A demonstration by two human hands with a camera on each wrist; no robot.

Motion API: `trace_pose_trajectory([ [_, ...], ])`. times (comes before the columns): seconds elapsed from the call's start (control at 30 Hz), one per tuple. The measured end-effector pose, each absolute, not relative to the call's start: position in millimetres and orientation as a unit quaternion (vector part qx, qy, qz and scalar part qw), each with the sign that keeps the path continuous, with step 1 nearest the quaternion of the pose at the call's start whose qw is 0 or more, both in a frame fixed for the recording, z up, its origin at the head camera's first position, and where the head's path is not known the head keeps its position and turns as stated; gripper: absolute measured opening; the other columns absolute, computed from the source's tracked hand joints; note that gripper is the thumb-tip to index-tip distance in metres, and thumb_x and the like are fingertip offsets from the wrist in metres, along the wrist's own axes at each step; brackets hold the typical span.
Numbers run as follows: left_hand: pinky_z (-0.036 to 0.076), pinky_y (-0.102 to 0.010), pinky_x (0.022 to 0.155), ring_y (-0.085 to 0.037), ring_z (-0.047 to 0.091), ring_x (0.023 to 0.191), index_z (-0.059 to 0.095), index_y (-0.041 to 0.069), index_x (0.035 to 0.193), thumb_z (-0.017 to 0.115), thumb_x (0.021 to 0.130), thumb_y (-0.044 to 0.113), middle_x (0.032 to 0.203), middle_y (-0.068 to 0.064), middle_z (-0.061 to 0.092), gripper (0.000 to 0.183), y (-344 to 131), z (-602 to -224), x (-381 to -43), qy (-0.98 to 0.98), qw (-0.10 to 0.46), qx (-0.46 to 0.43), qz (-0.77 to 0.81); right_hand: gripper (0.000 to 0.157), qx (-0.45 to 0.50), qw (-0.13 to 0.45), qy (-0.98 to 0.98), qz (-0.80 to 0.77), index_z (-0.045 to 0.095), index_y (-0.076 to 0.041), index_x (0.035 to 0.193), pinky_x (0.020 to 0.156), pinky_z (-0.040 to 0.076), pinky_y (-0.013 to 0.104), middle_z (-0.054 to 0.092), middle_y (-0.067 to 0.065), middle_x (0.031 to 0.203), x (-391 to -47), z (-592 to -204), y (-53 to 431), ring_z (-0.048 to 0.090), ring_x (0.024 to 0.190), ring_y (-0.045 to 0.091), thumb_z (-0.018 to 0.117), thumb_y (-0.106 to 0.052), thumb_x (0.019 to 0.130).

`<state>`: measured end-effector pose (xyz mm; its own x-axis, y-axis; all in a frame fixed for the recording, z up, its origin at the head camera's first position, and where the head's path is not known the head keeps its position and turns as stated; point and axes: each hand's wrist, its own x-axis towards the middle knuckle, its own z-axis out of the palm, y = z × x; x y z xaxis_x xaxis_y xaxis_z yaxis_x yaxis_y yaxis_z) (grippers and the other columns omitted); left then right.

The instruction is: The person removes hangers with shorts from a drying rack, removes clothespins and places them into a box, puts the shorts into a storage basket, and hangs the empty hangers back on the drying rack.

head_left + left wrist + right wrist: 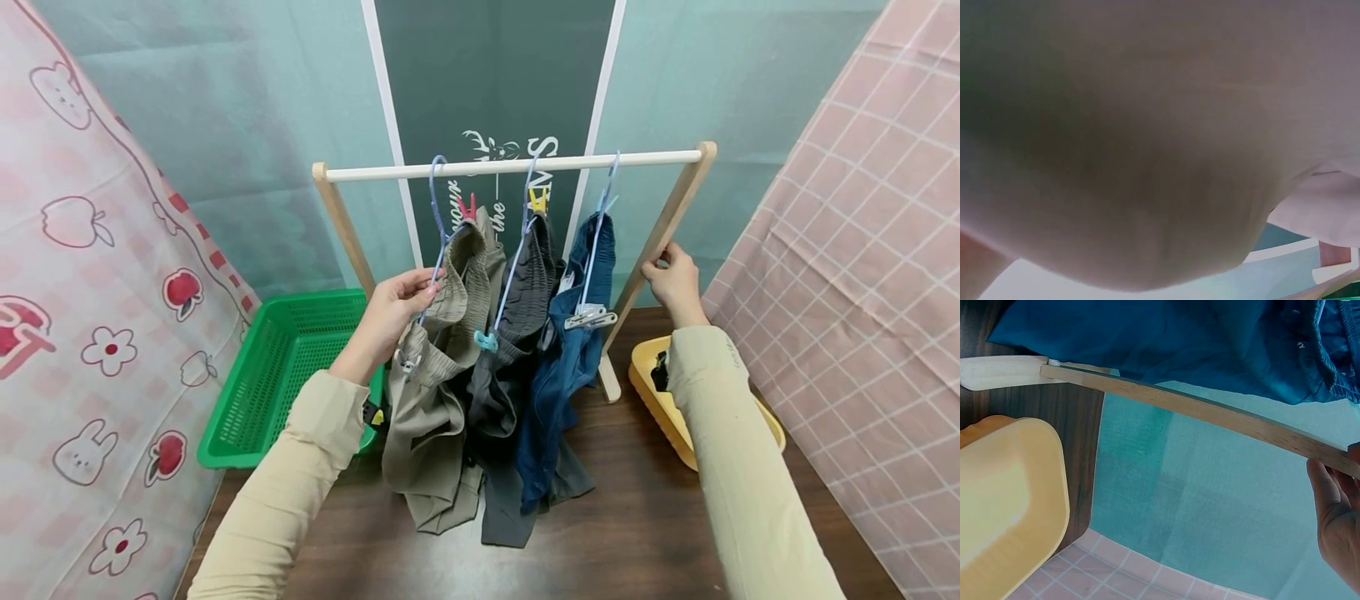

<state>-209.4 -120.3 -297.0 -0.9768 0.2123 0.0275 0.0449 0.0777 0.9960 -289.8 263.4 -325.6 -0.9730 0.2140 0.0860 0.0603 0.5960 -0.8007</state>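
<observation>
A small clothes rack (645, 158) has a white rail and wooden legs. Three pairs of trousers hang from it on blue hangers. My left hand (386, 321) pinches the side of the leftmost hanger (434, 200), which bears khaki trousers (431, 442). Dark grey trousers (525, 308) hang in the middle, and blue trousers (555, 375) to the right. My right hand (675, 283) holds the rack's right wooden leg (1210, 415) between thumb and fingers. A blurred close surface fills most of the left wrist view, hiding that hand's fingers there.
A green basket (232, 400) stands at left, partly behind my left forearm. At right, a yellow basket (660, 417) lies partly under my right arm. Clothes pegs, including a yellow one (537, 200), clip the waistbands. Curtains (847, 250) hang around the brown tabletop (600, 533).
</observation>
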Motion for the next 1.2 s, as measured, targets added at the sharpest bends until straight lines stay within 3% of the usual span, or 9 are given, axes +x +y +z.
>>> trace_pose_trajectory([
  [0.37, 0.039, -0.038, 0.106, -0.020, 0.051, 0.120, 0.045, -0.001, 0.139, 0.044, 0.100, 0.007, 0.140, -0.023, 0.046, 0.040, -131.5, -296.5, -201.5, 0.735, 0.027, 0.065, 0.674, 0.049, -0.074, 0.080, -0.887, 0.449, 0.035, -0.003, 0.144, 0.106, 0.039, 0.052, 0.038, 0.025, 0.148, -290.9, -325.8, 265.5, 0.041, 0.134, 0.040, 0.040, -0.016, 0.097],
  [0.47, 0.039, -0.037, 0.105, -0.023, 0.050, 0.121, 0.045, 0.000, 0.139, 0.045, 0.100, 0.008, 0.139, -0.020, 0.048, 0.040, -134.0, -296.5, -200.4, 0.739, 0.022, 0.067, 0.670, 0.049, -0.073, 0.080, -0.887, 0.449, 0.035, -0.003, 0.144, 0.106, 0.039, 0.052, 0.039, 0.025, 0.147, -290.5, -325.8, 266.0, 0.042, 0.134, 0.040, 0.040, -0.016, 0.097],
  [0.67, 0.039, -0.040, 0.107, -0.026, 0.048, 0.125, 0.045, 0.002, 0.140, 0.045, 0.100, 0.009, 0.121, 0.002, 0.058, 0.041, -139.0, -298.9, -196.9, 0.741, 0.015, 0.067, 0.668, 0.048, -0.073, 0.077, -0.888, 0.447, 0.036, -0.001, 0.143, 0.106, 0.040, 0.052, 0.040, 0.025, 0.147, -290.4, -326.4, 265.7, 0.042, 0.134, 0.039, 0.040, -0.016, 0.098],
  [0.9, 0.046, -0.035, 0.097, -0.027, 0.052, 0.118, 0.049, 0.004, 0.137, 0.046, 0.100, 0.011, 0.130, -0.022, 0.053, 0.038, -147.9, -306.2, -193.1, 0.786, 0.000, 0.055, 0.616, 0.050, -0.073, 0.073, -0.886, 0.452, 0.033, -0.003, 0.146, 0.106, 0.039, 0.052, 0.039, 0.025, 0.147, -291.7, -326.3, 265.2, 0.041, 0.134, 0.039, 0.040, -0.016, 0.098],
  [1.07, 0.047, -0.037, 0.097, -0.031, 0.052, 0.119, 0.051, 0.004, 0.136, 0.045, 0.100, 0.011, 0.130, -0.023, 0.054, 0.036, -156.1, -313.0, -187.4, 0.809, -0.004, 0.036, 0.586, 0.051, -0.074, 0.069, -0.885, 0.454, 0.031, -0.005, 0.147, 0.107, 0.039, 0.052, 0.038, 0.025, 0.148, -292.5, -326.3, 265.6, 0.040, 0.135, 0.039, 0.040, -0.016, 0.098],
  [1.2, 0.047, -0.035, 0.099, -0.025, 0.053, 0.117, 0.051, 0.006, 0.137, 0.044, 0.101, 0.012, 0.131, -0.023, 0.053, 0.037, -165.5, -317.1, -182.8, 0.814, -0.008, 0.028, 0.580, 0.051, -0.068, 0.072, -0.884, 0.457, 0.031, -0.005, 0.147, 0.106, 0.039, 0.051, 0.038, 0.025, 0.148, -291.7, -327.3, 266.4, 0.041, 0.135, 0.039, 0.040, -0.016, 0.098],
])
